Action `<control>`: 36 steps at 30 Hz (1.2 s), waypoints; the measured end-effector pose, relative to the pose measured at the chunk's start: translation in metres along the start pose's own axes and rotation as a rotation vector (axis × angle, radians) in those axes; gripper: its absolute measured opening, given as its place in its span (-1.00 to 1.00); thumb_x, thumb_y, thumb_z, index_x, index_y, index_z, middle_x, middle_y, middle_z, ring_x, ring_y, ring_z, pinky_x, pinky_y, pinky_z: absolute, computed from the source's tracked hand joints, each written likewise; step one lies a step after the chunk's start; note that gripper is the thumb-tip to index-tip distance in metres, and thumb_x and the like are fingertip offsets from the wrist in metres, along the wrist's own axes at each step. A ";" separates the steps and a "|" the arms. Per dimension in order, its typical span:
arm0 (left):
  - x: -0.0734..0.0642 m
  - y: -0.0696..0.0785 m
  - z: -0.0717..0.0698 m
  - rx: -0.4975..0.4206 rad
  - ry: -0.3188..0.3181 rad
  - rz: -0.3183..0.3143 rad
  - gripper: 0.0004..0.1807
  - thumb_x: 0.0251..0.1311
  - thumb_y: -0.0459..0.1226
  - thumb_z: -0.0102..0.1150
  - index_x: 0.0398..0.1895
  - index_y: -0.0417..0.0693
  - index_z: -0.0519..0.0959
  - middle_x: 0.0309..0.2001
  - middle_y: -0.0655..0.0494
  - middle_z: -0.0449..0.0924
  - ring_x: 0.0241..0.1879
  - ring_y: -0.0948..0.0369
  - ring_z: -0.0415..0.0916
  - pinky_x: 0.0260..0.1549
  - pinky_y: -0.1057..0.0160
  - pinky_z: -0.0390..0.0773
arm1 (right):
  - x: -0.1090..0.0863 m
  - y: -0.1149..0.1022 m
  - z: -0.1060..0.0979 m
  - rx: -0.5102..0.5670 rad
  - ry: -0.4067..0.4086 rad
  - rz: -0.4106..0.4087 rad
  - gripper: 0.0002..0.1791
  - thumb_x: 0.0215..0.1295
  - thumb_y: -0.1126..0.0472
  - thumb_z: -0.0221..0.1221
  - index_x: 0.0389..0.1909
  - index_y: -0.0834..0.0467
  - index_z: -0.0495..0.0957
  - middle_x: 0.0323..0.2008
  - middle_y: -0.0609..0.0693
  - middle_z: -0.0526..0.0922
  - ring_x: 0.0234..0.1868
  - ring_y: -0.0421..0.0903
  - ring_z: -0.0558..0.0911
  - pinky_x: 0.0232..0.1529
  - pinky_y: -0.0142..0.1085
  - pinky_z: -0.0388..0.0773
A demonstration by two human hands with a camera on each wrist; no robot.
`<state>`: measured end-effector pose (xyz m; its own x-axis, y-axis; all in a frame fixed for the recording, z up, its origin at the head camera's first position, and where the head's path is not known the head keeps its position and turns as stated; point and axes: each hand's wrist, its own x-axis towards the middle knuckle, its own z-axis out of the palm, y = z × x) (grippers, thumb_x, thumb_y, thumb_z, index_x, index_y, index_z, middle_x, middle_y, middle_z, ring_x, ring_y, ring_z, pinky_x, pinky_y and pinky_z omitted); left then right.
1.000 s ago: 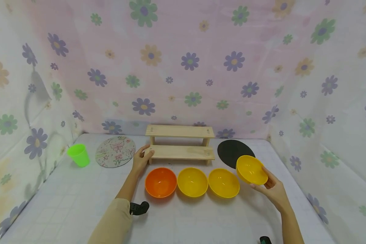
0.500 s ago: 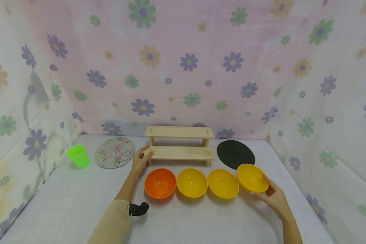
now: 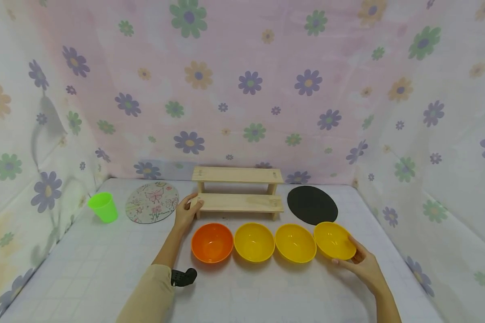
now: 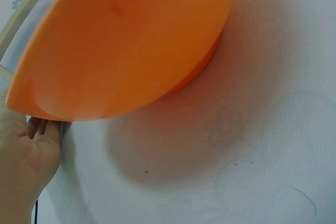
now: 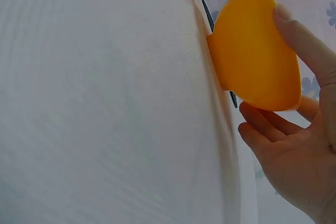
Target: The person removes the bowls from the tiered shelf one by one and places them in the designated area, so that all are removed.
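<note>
My right hand [image 3: 363,265] holds the rightmost yellow bowl [image 3: 334,241] by its right side; in the right wrist view the thumb [image 5: 296,30] lies along the wall of this bowl [image 5: 257,51], with the other fingers lower on it. The bowl sits at the right end of a row, its rim right at a second yellow bowl [image 3: 296,243]. Further left come a third yellow bowl [image 3: 254,242] and an orange bowl [image 3: 212,243]. My left hand [image 3: 186,214] grips the left end of the lower board of a two-step wooden shelf [image 3: 240,202]. The orange bowl [image 4: 131,40] partly hides that hand in the left wrist view.
A black round mat [image 3: 312,205] lies right of the shelf, behind the held bowl. Left of the shelf is a round mat with butterfly drawings [image 3: 151,202], and beyond it a green cup [image 3: 103,207]. Flowered cloth [image 3: 242,103] walls in the back and sides.
My right hand has brought its yellow bowl down and nearer to me, from above the black mat's edge to the row's right end. The left hand stays on the shelf.
</note>
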<state>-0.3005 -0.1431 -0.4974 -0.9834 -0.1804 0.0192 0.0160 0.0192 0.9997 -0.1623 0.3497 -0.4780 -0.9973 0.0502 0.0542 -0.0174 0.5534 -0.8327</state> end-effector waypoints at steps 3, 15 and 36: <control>0.001 -0.001 0.001 -0.003 0.001 0.001 -0.45 0.21 -0.26 0.19 0.27 -0.16 0.37 0.19 -0.29 0.40 0.07 -0.02 0.43 -0.23 0.44 0.47 | 0.000 0.000 0.000 -0.027 -0.013 0.024 -0.03 0.12 0.18 0.33 0.41 0.38 -0.03 0.34 0.43 0.12 0.14 -0.20 0.42 -0.11 -0.76 0.24; 0.003 -0.002 0.001 -0.007 -0.009 0.006 -0.44 0.21 -0.23 0.20 0.28 -0.13 0.36 0.18 -0.30 0.40 0.05 -0.02 0.44 -0.18 0.37 0.49 | 0.001 0.001 -0.001 0.008 -0.025 0.019 -0.04 0.13 0.18 0.32 0.41 0.39 -0.05 0.33 0.45 0.12 -0.13 -0.67 0.30 -0.13 -0.74 0.28; -0.013 0.000 -0.009 0.209 -0.051 0.046 -0.51 0.35 -0.15 0.00 0.30 -0.13 0.35 0.32 -0.20 0.25 0.16 -0.10 0.33 0.06 0.13 0.41 | 0.005 -0.020 -0.002 -0.096 0.086 0.041 0.04 0.18 0.01 0.26 0.44 0.35 -0.18 0.36 0.47 -0.03 0.27 0.47 0.11 0.20 0.22 0.12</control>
<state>-0.2865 -0.1496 -0.4970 -0.9905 -0.1247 0.0585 0.0284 0.2308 0.9726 -0.1669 0.3402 -0.4600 -0.9871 0.1434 0.0712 0.0348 0.6264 -0.7788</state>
